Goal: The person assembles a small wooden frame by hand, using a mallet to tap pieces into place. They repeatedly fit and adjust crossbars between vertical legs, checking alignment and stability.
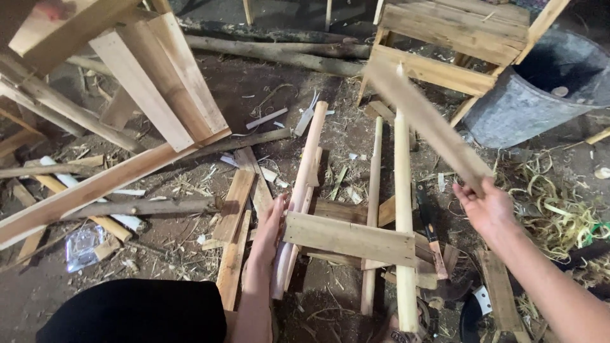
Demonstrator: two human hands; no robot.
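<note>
My left hand [270, 230] presses flat against the left end of a short crosspiece board [349, 238] and the long pale wooden leg [304, 190] beneath it. The crosspiece lies across that leg and a second pale leg [403, 216], which runs from near my foot up toward the back. My right hand [486, 206] grips the lower end of a flat wooden slat [426, 124], raised and slanting up to the left, blurred with motion. A thin stick [373, 209] lies between the two legs.
A grey metal tub [540, 95] stands at the back right next to a wooden stool frame [451, 51]. Planks and beams [146, 95] pile up at the left. Wood shavings [559, 209] litter the dirt floor on the right. A dark-handled tool [429, 232] lies by the right leg.
</note>
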